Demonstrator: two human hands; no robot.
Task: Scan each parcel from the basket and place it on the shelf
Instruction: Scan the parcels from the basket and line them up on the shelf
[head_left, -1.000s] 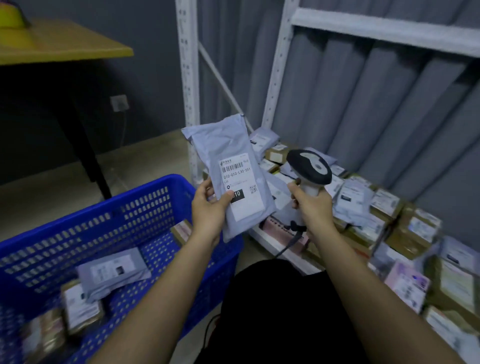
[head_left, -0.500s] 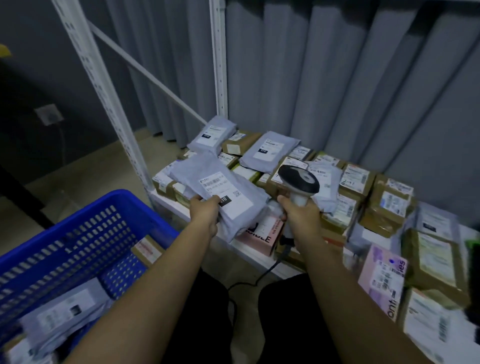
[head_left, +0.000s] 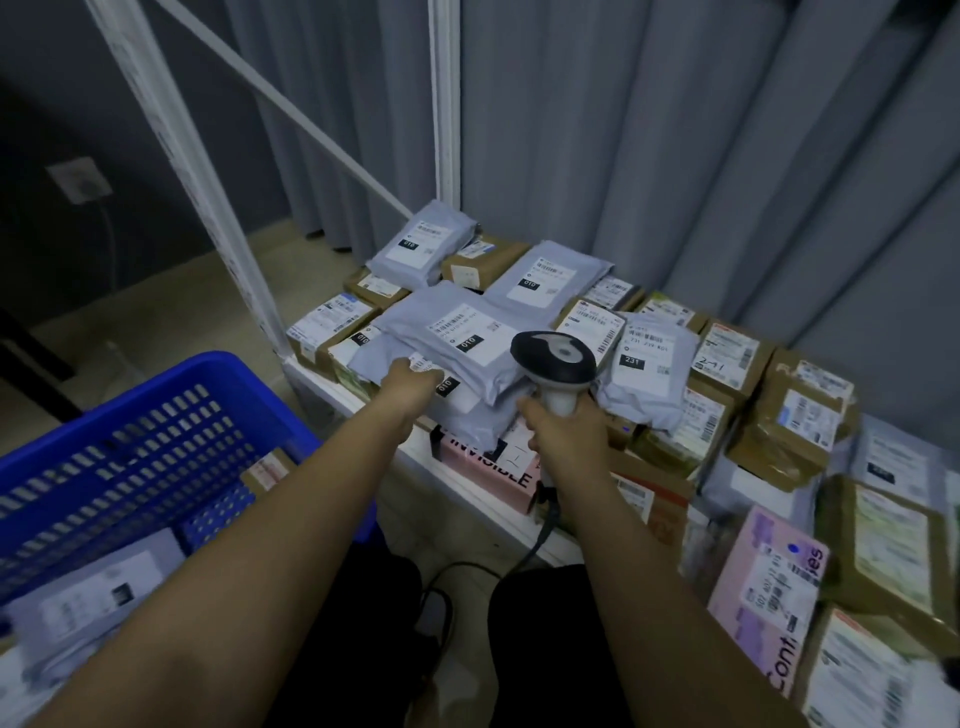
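Grey parcel (head_left: 457, 338) atop shelf pile | left hand (head_left: 410, 382) touching it, grip unclear | right hand (head_left: 561, 431) grips scanner (head_left: 553, 358)

Basket (head_left: 156, 415) left of shelf (head_left: 332, 395); parcels (head_left: 727, 364) piled on shelf; curtain (head_left: 675, 156) behind.

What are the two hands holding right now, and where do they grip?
The right hand grips the barcode scanner by its handle. The left hand holds the near edge of a grey mailer bag on the shelf pile.
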